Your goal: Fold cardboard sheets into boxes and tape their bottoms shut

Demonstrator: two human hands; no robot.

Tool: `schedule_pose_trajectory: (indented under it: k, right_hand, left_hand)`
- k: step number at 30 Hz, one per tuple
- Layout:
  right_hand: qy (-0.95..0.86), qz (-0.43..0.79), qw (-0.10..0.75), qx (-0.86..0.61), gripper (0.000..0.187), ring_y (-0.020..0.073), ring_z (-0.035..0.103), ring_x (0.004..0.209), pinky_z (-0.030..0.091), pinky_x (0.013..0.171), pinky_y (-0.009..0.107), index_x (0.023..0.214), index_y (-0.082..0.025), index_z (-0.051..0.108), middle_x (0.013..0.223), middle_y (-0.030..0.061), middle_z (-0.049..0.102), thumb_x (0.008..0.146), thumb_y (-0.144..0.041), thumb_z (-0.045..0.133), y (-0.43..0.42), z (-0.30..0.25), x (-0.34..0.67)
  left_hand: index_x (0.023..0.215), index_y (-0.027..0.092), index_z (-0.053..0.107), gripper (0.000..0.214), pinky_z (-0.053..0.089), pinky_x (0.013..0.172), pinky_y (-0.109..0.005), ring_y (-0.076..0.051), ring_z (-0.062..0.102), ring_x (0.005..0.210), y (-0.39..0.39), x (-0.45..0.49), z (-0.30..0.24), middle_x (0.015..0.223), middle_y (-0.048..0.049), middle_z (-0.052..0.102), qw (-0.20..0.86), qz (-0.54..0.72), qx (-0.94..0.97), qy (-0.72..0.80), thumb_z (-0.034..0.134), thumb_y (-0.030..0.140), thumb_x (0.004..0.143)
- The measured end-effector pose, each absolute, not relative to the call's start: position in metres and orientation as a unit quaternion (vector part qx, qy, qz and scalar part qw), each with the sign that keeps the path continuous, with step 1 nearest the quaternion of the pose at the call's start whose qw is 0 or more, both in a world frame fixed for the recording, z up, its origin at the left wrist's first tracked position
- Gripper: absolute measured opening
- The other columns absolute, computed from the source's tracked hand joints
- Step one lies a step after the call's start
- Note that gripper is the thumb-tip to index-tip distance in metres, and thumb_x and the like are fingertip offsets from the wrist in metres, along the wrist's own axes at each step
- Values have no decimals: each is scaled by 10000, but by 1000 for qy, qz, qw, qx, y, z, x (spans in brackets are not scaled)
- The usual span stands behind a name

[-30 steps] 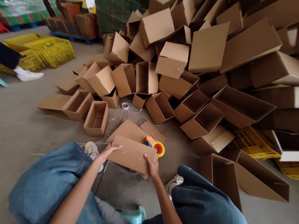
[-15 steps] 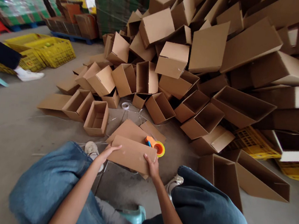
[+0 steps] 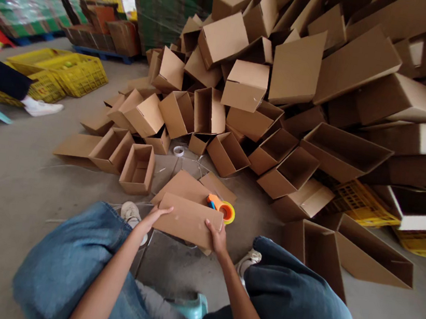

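Between my knees, a brown cardboard box (image 3: 188, 222) is held by its two ends, one flat face turned toward me. My left hand (image 3: 148, 221) is closed on its left end, thumb lying on the face. At the opposite end my right hand (image 3: 217, 236) grips it, the thumb pressed near the corner. The fingers behind the box are hidden. Just beyond the right end lies an orange tape dispenser (image 3: 214, 200) with a yellow roll, on or against flat cardboard (image 3: 181, 185) on the floor.
A large heap of open cardboard boxes (image 3: 210, 111) rises in front and to the right. A white tape roll (image 3: 178, 151) lies before it. Yellow crates (image 3: 78, 75) stand at far left, near another person's leg (image 3: 1, 80). A blue stool (image 3: 193, 307) shows beneath me.
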State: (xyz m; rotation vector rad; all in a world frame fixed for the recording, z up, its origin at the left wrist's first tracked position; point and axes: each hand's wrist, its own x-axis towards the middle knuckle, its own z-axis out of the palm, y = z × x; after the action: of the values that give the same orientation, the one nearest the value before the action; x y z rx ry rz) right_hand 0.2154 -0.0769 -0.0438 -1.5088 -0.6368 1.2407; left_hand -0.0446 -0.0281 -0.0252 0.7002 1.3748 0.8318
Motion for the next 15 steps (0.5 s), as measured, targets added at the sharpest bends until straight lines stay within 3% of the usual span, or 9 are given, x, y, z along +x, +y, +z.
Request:
schedule_pose_trajectory:
  k: [11, 15]
  right_hand:
    - [-264, 526, 508, -628, 820, 277, 633, 1052, 511, 895, 370, 1257, -172, 538, 1158, 88, 676, 563, -534, 781, -77, -43, 216]
    - [-272, 513, 453, -676, 750, 288, 640, 1030, 500, 895, 391, 1193, -195, 593, 1108, 81, 697, 560, -547, 789, -78, -39, 222]
  left_hand:
    - [1078, 161, 649, 498, 527, 908, -326, -241, 669, 1038, -27, -41, -22, 1117, -112, 711, 607, 374, 333, 617, 825, 324, 641]
    - [1094, 157, 624, 557, 504, 936, -347, -250, 651, 1059, -26, -37, -20, 1147, -118, 692, 540, 380, 395, 639, 839, 325, 608]
